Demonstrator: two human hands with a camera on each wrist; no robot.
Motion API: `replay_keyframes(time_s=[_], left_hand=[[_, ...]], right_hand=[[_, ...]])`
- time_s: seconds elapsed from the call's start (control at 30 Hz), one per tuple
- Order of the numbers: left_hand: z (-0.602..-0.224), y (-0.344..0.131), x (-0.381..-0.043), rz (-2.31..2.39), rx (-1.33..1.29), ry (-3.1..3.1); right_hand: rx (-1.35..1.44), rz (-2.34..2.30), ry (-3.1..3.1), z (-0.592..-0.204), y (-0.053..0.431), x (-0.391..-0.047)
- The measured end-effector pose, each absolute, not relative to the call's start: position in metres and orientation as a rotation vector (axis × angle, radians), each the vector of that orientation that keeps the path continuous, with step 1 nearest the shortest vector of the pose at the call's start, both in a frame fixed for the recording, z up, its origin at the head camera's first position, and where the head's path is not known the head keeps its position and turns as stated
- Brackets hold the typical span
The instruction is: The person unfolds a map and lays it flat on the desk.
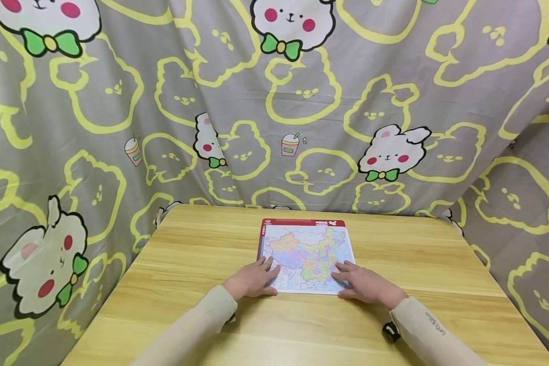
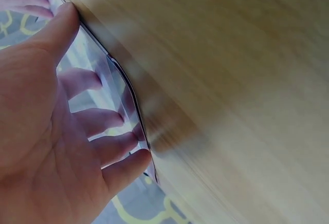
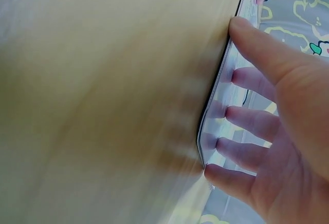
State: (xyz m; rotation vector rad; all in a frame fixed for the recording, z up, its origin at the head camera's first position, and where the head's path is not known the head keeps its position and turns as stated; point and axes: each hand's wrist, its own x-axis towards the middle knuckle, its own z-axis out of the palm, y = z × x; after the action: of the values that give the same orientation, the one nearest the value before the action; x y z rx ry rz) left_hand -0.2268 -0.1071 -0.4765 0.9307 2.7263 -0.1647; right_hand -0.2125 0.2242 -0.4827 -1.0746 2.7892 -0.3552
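A flat printed map board (image 1: 307,249) with a red top strip lies in the middle of the wooden table (image 1: 187,254). My left hand (image 1: 252,279) rests on its near left corner and my right hand (image 1: 366,284) on its near right corner. In the left wrist view the left hand (image 2: 46,131) is spread, fingertips touching the glossy board (image 2: 90,62) and the thumb at its edge. Seen from the right wrist, the right hand (image 3: 288,131) lies the same way on the board (image 3: 215,129). Both hands hold nothing.
Grey cloth (image 1: 302,101) printed with yellow outlines and white rabbits hangs close behind and on both sides of the table. Bare wood (image 2: 231,80) (image 3: 103,106) lies around the board. A small black device (image 1: 391,330) sits at my right wrist.
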Motion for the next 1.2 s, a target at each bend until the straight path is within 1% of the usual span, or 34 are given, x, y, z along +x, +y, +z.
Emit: replay_keyframes(time_s=[0.63,0.97,1.2], left_hand=[[-0.478,-0.103,-0.214,-0.239,0.989,2.716],[-0.479,-0.100,-0.207,-0.312,1.116,2.717],[-0.480,-0.098,-0.204,-0.296,1.101,2.712]], right_hand=[[-1.077,-0.288,2.852,-0.490,0.228,-0.216],[-1.037,-0.288,2.877,-0.487,0.230,-0.215],[-1.015,-0.268,2.880,-0.490,0.234,-0.218]])
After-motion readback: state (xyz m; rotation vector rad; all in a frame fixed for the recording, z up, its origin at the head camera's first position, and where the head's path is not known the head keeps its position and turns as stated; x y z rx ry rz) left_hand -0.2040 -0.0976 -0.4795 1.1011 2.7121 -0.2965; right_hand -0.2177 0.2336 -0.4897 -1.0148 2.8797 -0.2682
